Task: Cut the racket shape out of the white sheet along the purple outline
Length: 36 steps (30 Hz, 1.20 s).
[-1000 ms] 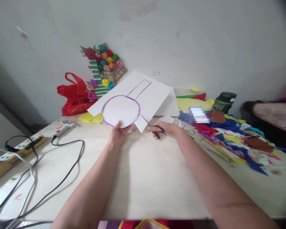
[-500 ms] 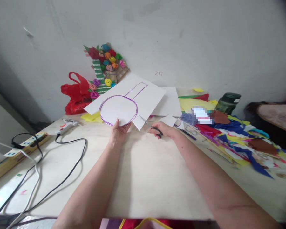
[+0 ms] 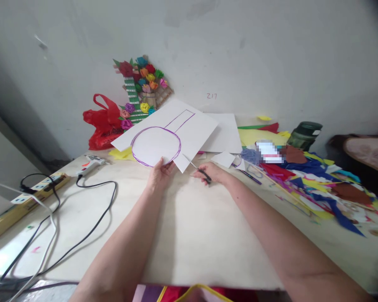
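Observation:
My left hand grips the lower edge of a large white paper sheet, thumb on top and fingers beneath. Drawn on the sheet in purple are a big circle and a narrow rectangle leading up and right from it. The paper is partly cut along the lower curve of the circle, and a pointed corner flap hangs to the right. In my right hand are black-handled scissors, their blades at that flap, just right of the circle. Another white sheet lies behind.
Coloured paper scraps heap on the right, near a dark green bottle. A pen and white offcuts lie beside my right hand. At left are a glue gun, its black cord and a power strip. Paper flowers and a red bag stand behind.
The scissor handles have drawn closer together in my right hand. The sheet has barely moved, and the whole view has shifted slightly.

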Each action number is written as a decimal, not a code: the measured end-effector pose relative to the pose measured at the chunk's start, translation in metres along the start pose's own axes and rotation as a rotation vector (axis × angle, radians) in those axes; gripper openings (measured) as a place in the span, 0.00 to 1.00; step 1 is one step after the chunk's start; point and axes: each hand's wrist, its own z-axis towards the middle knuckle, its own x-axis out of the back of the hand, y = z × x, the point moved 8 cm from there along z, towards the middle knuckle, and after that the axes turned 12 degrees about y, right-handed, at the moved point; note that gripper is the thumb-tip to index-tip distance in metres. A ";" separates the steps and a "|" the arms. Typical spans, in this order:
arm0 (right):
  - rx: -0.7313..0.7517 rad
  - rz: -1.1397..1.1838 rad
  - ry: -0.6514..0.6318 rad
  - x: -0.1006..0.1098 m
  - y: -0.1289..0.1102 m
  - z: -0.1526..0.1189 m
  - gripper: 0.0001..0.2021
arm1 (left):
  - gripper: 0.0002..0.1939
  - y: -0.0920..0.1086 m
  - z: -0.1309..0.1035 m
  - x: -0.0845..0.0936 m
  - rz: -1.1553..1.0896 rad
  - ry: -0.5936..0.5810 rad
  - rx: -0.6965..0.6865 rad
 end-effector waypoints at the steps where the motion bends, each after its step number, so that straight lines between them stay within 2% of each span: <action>1: -0.021 -0.015 0.001 0.001 0.001 0.000 0.18 | 0.06 0.000 0.000 0.000 0.005 0.001 0.001; 5: -0.096 -0.154 0.026 0.005 0.002 -0.003 0.22 | 0.06 0.001 -0.002 -0.001 0.014 -0.008 -0.004; 10: -0.106 -0.248 0.077 0.012 0.001 -0.002 0.25 | 0.06 0.000 -0.002 -0.003 0.016 -0.040 -0.001; 15: -0.078 -0.139 0.100 0.012 -0.001 -0.001 0.24 | 0.06 -0.001 -0.003 -0.004 0.023 -0.049 0.006; 20: -0.075 -0.015 0.038 0.008 -0.006 -0.010 0.38 | 0.06 -0.002 -0.004 -0.004 0.051 -0.059 0.001; 22: -0.060 0.008 0.007 0.007 -0.007 -0.011 0.40 | 0.05 -0.003 -0.006 -0.006 0.060 -0.082 0.006; 30: 0.003 -0.004 -0.016 0.011 -0.002 -0.005 0.37 | 0.05 -0.010 -0.008 -0.011 0.093 -0.137 0.039; 36: 0.015 0.019 0.031 0.010 -0.007 -0.004 0.40 | 0.07 -0.007 -0.007 -0.007 0.092 -0.091 0.036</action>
